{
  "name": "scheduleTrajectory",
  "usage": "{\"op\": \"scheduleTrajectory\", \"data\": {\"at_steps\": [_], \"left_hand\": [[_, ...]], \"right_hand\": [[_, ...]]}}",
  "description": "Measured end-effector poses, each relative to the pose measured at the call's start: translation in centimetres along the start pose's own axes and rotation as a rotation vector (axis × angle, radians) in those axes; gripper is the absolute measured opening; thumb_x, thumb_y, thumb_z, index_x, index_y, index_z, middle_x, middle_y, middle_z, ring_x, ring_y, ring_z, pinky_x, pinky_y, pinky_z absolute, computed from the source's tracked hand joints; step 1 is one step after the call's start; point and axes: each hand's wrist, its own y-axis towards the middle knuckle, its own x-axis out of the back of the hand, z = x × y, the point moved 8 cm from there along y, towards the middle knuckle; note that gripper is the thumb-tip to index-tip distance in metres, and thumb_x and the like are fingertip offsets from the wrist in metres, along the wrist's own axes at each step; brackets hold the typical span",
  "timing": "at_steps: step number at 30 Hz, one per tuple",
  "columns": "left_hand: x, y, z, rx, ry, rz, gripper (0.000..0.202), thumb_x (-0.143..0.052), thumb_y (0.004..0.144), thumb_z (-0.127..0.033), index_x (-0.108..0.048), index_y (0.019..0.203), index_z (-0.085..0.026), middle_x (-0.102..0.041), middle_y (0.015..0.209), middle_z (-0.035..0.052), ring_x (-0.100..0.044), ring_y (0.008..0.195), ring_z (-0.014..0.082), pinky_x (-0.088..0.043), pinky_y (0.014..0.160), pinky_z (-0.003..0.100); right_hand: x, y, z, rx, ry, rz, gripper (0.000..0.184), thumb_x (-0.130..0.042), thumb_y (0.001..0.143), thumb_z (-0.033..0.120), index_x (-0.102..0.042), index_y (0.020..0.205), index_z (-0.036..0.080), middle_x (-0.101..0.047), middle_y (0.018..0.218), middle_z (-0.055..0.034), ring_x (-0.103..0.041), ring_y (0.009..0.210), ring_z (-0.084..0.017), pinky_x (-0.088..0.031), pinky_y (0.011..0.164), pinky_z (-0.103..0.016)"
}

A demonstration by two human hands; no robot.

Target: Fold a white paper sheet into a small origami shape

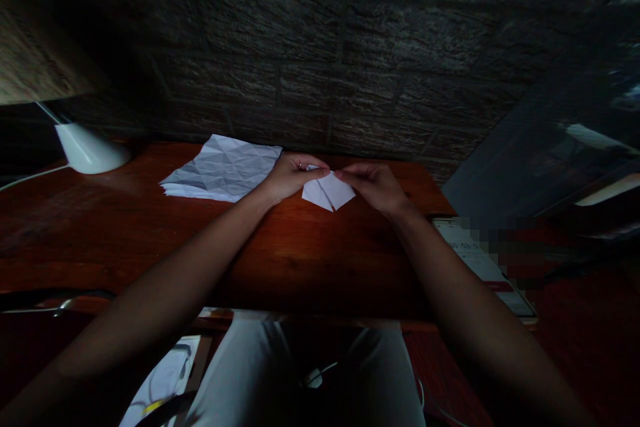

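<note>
A small folded piece of white paper (320, 195) is held just above the wooden table, with a dark slit running down between its flaps. My left hand (295, 173), a ring on one finger, pinches its upper left edge between thumb and fingers. On the other side, my right hand (376, 183) grips the upper right edge with thumb and forefinger. The two thumbs come close together at the paper's top. Left of my left hand lies a stack of white sheets (223, 167), the top one covered in crease lines.
A lamp with a white base (93, 148) stands at the left of the wooden table (310, 260). By the right edge lies a phone (480, 267) with a lit screen. The brick wall (310, 33) rises behind. A box (167, 373) sits below, left of my legs.
</note>
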Motion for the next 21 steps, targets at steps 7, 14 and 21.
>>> {"op": "scheduleTrajectory", "data": {"at_steps": [7,14,21], "left_hand": [[0.4,0.2,0.0,-0.031,0.046,-0.039,0.019,-0.084,0.074,-0.037,-0.081,0.084,-0.02,-0.078,0.083,0.0043,-0.068,0.072,0.0186,-0.051,0.072,0.033],[-0.7,0.1,0.0,-0.056,0.057,0.098,0.021,-0.085,0.071,-0.04,-0.079,0.08,-0.022,-0.079,0.078,0.0037,-0.071,0.069,0.0187,-0.055,0.066,0.032],[-1.4,-0.1,0.0,-0.068,0.049,0.194,0.022,-0.081,0.077,-0.041,-0.079,0.084,-0.02,-0.08,0.078,0.0049,-0.07,0.066,0.0173,-0.052,0.062,0.028]], "right_hand": [[-0.3,-0.1,0.1,-0.013,0.047,0.061,0.036,-0.087,0.069,0.053,-0.079,0.083,0.021,-0.077,0.081,-0.0012,-0.065,0.072,-0.017,-0.052,0.069,-0.031],[-0.1,0.0,-0.6,-0.037,-0.036,0.095,0.028,-0.079,0.075,0.047,-0.078,0.081,0.02,-0.071,0.074,-0.001,-0.06,0.068,-0.016,-0.045,0.066,-0.031],[0.0,0.1,-0.8,-0.059,0.006,0.064,0.026,-0.079,0.074,0.042,-0.08,0.087,0.02,-0.075,0.081,-0.0021,-0.063,0.073,-0.018,-0.048,0.071,-0.032]]}}
